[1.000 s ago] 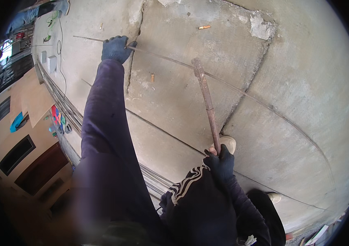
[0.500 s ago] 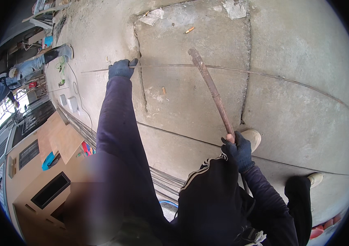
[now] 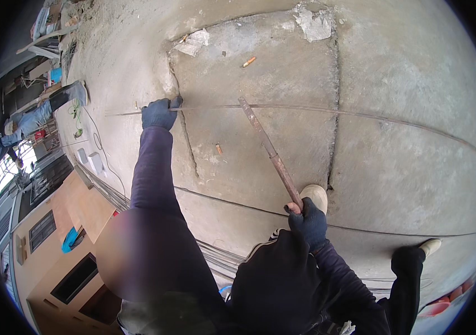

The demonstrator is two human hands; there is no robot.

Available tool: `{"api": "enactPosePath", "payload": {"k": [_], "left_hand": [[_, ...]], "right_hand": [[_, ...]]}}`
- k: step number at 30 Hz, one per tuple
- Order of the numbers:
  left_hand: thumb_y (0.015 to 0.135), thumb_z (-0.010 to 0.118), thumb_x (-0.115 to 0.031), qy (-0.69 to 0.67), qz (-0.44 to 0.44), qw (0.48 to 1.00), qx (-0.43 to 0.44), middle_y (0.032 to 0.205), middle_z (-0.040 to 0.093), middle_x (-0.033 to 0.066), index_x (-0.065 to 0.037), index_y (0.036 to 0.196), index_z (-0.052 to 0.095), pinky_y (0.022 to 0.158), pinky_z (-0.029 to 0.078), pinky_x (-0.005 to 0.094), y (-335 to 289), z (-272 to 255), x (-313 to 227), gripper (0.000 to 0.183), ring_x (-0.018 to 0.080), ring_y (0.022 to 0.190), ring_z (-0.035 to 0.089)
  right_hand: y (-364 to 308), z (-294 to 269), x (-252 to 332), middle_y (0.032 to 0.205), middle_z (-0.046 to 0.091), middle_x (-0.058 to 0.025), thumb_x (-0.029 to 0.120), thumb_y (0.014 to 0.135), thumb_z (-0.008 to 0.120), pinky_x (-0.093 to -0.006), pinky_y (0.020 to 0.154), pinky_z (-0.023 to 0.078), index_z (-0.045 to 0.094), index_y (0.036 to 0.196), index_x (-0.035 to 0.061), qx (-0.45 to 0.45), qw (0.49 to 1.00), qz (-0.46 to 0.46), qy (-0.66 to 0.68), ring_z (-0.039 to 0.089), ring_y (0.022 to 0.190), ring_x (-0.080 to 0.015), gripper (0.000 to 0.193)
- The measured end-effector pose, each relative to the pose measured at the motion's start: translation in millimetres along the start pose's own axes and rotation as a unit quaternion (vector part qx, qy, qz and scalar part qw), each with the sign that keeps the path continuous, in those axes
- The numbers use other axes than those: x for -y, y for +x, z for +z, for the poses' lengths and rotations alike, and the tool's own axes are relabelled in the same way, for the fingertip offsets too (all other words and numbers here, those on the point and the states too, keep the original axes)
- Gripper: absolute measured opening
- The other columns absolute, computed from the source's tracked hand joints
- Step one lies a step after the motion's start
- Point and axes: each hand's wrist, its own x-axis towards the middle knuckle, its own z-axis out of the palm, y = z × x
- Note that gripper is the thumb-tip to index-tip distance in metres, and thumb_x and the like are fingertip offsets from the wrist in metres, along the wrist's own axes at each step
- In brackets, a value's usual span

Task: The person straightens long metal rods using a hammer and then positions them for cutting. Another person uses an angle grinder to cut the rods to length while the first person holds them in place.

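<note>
A long thin metal rod (image 3: 305, 108) stretches across the concrete from left to right. My left hand (image 3: 158, 115), in a dark glove, is closed around this rod near its left end. In my gloved right hand (image 3: 309, 223) is the lower end of a rusty metal bar (image 3: 273, 152), with a bare fingertip showing on it. The bar slants up and left, and its narrower far end crosses the rod. Whether bar and rod touch there, I cannot tell.
Beneath the rod is a concrete floor (image 3: 405, 156) with cracked seams and paper scraps (image 3: 313, 23). More long rods (image 3: 215, 258) lie beside my legs. A person in jeans (image 3: 36, 118) is at far left, near a cable (image 3: 97, 137). A red container (image 3: 434, 309) stands at lower right.
The view has shifted slightly. Against the floor, the bar's far end has drawn back toward me, so less of it reaches past the rod. Both hands keep their grips.
</note>
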Motion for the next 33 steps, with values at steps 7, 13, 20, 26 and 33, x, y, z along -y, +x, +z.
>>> {"api": "enactPosePath", "payload": {"k": [7,13,20,26,33], "left_hand": [[0.098,0.043,-0.067,0.002,-0.01,0.999,-0.032,0.099,0.075,0.0182,-0.008,0.095,0.076,0.093,0.047,0.0542,8.0,-21.6,6.0,0.068,0.0383,0.098,0.07],[0.092,0.055,-0.068,0.034,0.047,0.998,-0.037,0.095,0.074,0.0184,-0.008,0.098,0.076,0.084,0.052,0.0488,31.9,4.6,50.9,0.064,0.0384,0.093,0.07],[0.091,0.065,-0.057,-0.075,0.018,0.988,-0.136,0.097,0.071,0.0173,-0.003,0.097,0.068,0.09,0.048,0.0498,-35.6,72.6,99.5,0.054,0.0394,0.095,0.064],[0.094,0.062,-0.055,-0.08,-0.009,0.989,-0.128,0.099,0.07,0.018,-0.003,0.102,0.068,0.093,0.046,0.0492,-64.9,90.0,87.1,0.053,0.0401,0.098,0.063],[0.094,0.062,-0.056,-0.136,-0.042,0.985,-0.093,0.098,0.07,0.0174,-0.004,0.101,0.068,0.096,0.043,0.0479,-82.7,109.2,42.1,0.053,0.0375,0.099,0.063]], "right_hand": [[2.2,17.9,23.3,0.069,0.063,-0.0204,0.051,0.093,0.07,-0.049,0.059,0.047,0.06,0.09,0.0044,0.022,0.996,0.015,0.087,0.065,0.064,-0.0399,0.048],[17.0,-4.2,12.5,0.071,0.065,-0.0189,0.049,0.09,0.072,-0.0483,0.06,0.05,0.061,0.09,0.0057,-0.057,0.998,-0.022,-0.021,0.067,0.066,-0.0391,0.045],[12.0,-19.0,2.7,0.072,0.065,-0.018,0.051,0.088,0.074,-0.048,0.06,0.052,0.061,0.091,0.0074,-0.095,0.989,-0.044,-0.102,0.067,0.068,-0.0402,0.045],[12.7,-23.2,-8.7,0.076,0.064,-0.0181,0.053,0.089,0.073,-0.0498,0.061,0.051,0.059,0.091,0.0072,-0.058,0.991,-0.002,-0.118,0.066,0.069,-0.042,0.048],[12.5,-0.2,-4.9,0.069,0.063,-0.0199,0.054,0.092,0.069,-0.0514,0.059,0.05,0.058,0.091,0.0065,-0.159,0.981,-0.032,-0.11,0.065,0.066,-0.0455,0.048]]}}
